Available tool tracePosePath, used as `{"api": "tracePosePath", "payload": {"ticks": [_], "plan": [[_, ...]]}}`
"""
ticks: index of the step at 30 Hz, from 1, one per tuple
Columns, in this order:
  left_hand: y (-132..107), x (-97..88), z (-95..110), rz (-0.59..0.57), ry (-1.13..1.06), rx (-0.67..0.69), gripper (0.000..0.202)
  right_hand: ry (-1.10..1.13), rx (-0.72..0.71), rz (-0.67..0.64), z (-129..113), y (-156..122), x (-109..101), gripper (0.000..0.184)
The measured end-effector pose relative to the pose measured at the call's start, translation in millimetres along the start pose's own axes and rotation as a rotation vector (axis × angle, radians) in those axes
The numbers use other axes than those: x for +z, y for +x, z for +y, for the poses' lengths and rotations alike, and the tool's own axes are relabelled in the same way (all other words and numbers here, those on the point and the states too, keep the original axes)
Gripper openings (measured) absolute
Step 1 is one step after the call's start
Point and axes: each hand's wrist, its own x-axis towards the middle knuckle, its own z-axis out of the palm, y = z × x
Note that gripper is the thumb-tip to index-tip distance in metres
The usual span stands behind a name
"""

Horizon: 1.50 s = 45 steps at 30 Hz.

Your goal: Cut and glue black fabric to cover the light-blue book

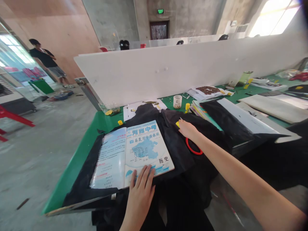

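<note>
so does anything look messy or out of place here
Yes. The black cloth is rumpled and hangs off the front edge of the green table. The booklet lies splayed cover-up on it, askew to that edge, under the left hand. A red ring sits half-buried in folds by the right hand.

A long white partition [168, 70] crosses the middle of the frame, standing along the far edge of a green table [77, 166]. Above it, at top centre, grey concrete walls [115, 19] frame a dark door [159, 30] under a lit green exit sign [160, 11]. A brown panelled wall [60, 29] fills the upper left, bare grey floor [36, 154] the lower left. Daylight glares through a window [274, 19] at upper right.
</note>
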Motion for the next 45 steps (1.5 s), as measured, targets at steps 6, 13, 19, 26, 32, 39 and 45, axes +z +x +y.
{"api": "tracePosePath", "payload": {"ticks": [6,13,19,26,32,39,45], "plan": [[17.4,-16.4,-2.8,-0.041,-0.130,-0.097,0.037,0.081,-0.064,0.232,-26.4,-19.9,2.2,0.042],[54.4,-16.8,-2.9,-0.152,-0.172,-0.053,0.047,0.438,-0.207,0.037,-62.1,-90.1,39.1,0.029],[67.4,-22.7,-9.1,-0.247,-0.135,0.021,0.044,0.564,-0.106,0.010,-67.0,-99.7,55.1,0.033],[61.5,-32.2,-24.5,-0.189,-0.369,-0.039,0.035,1.149,0.098,-0.147,-70.8,-98.6,43.2,0.038],[53.8,-20.6,-49.0,-0.040,-0.816,-0.593,0.035,1.700,0.128,-0.163,-85.3,-100.3,19.5,0.035],[52.1,-8.9,-53.7,0.188,-1.514,-0.942,0.033,1.843,0.191,-0.285,-94.1,-82.1,26.9,0.025],[49.0,-9.5,-59.0,0.304,-1.832,-1.098,0.031,1.796,0.218,-0.430,-100.4,-80.5,23.9,0.025]]}}
